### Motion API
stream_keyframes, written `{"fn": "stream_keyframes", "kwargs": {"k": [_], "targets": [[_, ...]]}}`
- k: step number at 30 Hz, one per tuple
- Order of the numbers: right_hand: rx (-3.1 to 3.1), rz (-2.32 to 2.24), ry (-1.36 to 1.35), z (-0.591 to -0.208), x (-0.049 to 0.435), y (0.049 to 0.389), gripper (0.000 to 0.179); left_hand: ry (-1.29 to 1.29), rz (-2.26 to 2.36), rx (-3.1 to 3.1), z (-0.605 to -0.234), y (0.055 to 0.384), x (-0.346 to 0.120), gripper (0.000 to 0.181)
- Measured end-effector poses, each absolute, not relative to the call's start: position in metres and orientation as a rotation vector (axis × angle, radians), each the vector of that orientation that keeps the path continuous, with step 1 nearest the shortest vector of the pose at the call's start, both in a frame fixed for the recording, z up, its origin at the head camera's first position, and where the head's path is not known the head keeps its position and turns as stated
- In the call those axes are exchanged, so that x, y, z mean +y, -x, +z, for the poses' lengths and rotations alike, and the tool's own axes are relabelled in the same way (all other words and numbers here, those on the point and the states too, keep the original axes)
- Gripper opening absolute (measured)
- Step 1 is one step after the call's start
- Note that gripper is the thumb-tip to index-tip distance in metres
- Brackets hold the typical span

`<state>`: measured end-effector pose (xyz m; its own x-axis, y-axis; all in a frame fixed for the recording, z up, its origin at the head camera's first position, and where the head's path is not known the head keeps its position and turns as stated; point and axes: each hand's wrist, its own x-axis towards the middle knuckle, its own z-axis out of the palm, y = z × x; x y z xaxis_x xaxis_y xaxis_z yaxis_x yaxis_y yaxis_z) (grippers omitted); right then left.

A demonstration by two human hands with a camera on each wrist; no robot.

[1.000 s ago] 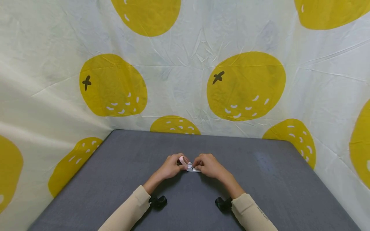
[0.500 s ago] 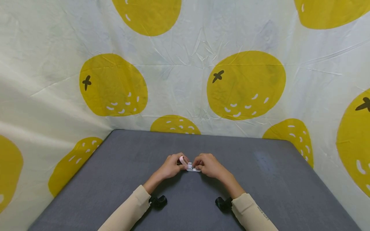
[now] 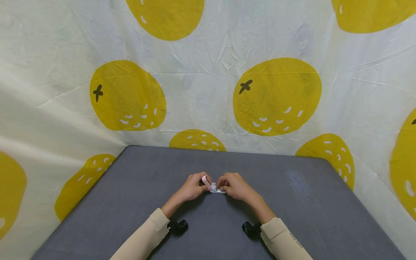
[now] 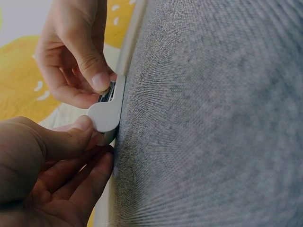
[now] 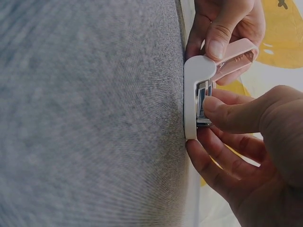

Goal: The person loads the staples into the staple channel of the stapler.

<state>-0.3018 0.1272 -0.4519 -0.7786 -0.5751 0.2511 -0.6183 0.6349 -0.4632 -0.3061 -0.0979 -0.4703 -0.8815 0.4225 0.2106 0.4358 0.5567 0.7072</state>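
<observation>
A small white stapler (image 3: 218,191) rests on the grey tabletop between both hands. Its pink top cover (image 5: 240,53) is swung back, which exposes the metal staple channel (image 5: 202,101). My left hand (image 3: 193,188) pinches the rounded hinge end with thumb and fingers, seen closely in the left wrist view, where the white body (image 4: 105,117) lies against the table. At the other end, my right hand (image 3: 235,186) has its thumb on the metal channel and its fingers curled around the far side. Whether staples lie inside the channel cannot be made out.
The grey cloth-covered table (image 3: 156,166) runs back to a white curtain (image 3: 201,97) printed with yellow fruit. Fabric also hangs at both sides. A pale smudge (image 3: 297,182) marks the table on the right. Black wrist devices (image 3: 178,228) sit below both sleeves.
Both hands and the stapler stay in nearly the same place. My right fingers shift only slightly at the metal channel. The curtain at the right edge sways.
</observation>
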Motion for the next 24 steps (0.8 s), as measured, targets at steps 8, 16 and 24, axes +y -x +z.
{"fn": "stream_keyframes", "kwargs": {"k": [8,16,24], "targets": [[-2.739,0.816,-1.044,-0.4521,0.1283,0.3047,0.018,0.75,-1.282,-2.748,-0.4669,0.3048,-0.0964,0.018],[-2.751,0.801,-1.051,-0.4506,0.13,0.3054,0.019,0.758,-1.298,-2.746,-0.4677,0.3063,-0.0966,0.017],[-2.756,0.791,-1.054,-0.4505,0.1334,0.307,0.016,0.758,-1.3,-2.749,-0.4667,0.306,-0.0955,0.017]]}}
